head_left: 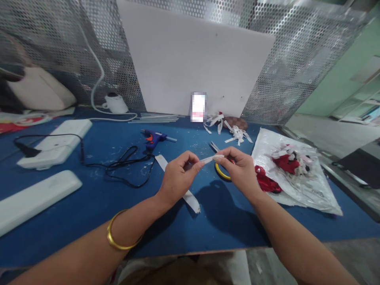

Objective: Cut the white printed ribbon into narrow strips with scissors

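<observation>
Left hand (177,174) and right hand (239,165) are pinching a thin white fabric-like strip (208,160) at twelve o'clock. Am recommending even tension.

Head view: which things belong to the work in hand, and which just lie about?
Likely in use:
- white strip, pinched by left hand and right hand
- wide white band, partly behind the left hand
- yellow-handled scissors near the right hand
- perhaps blue glue gun

Likely lying about:
- white mug
- beige bag
- brown checked pouch

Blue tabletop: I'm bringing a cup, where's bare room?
Bare: front patch between the white strip and right forearm; another between the black cord and long white block. Crowded: around the scissors and white scraps.
</observation>
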Motion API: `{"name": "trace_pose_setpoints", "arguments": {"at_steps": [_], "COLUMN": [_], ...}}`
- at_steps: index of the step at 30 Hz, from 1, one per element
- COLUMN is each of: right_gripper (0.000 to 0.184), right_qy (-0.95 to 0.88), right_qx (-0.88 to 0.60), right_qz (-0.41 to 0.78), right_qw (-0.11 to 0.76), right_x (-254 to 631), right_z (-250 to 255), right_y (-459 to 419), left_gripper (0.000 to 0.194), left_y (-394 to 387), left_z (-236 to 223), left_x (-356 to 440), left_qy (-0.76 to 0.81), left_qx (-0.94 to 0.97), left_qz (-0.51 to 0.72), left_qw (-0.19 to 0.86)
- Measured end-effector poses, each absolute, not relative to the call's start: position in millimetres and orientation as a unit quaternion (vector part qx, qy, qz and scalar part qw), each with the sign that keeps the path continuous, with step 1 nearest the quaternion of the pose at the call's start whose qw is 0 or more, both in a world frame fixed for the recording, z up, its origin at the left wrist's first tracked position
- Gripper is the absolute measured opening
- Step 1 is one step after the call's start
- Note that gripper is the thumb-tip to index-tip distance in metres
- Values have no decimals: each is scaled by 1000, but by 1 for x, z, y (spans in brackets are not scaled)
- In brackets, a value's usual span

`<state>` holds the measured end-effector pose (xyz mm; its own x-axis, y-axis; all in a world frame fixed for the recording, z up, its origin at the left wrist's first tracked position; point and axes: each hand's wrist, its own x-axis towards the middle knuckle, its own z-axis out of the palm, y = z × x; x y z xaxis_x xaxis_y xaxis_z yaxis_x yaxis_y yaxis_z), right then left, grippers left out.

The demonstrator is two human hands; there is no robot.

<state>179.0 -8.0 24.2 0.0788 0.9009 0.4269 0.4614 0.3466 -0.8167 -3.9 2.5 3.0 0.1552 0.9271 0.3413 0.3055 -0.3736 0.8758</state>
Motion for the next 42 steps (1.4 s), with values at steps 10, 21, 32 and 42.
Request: {"name": "trace_pose_setpoints", "arguments": {"at_steps": [10, 21, 32, 42], "right_gripper": [7, 8, 2, 16], "right_qy": [-660, -694, -693, -666], "right_qx": [-510, -462, -438, -457], "right_qz": [200, 243, 251, 285], "right_qw": [515, 496, 515, 516], "right_x": [180, 174, 169, 167], "right_z": [28, 29, 15, 17], "right_y": [-9, -14, -9, -11], "left_gripper": [17, 19, 14, 13], "left_y": [3, 1, -2, -3], "left_z": [1, 3, 2, 4], "left_x": [-4, -2, 1, 1], "left_qy": [442, 469, 454, 422], "left_qx": [692, 663, 645, 672], "left_qz": [487, 502, 497, 500], "left_qw": [297, 297, 362, 347]}}
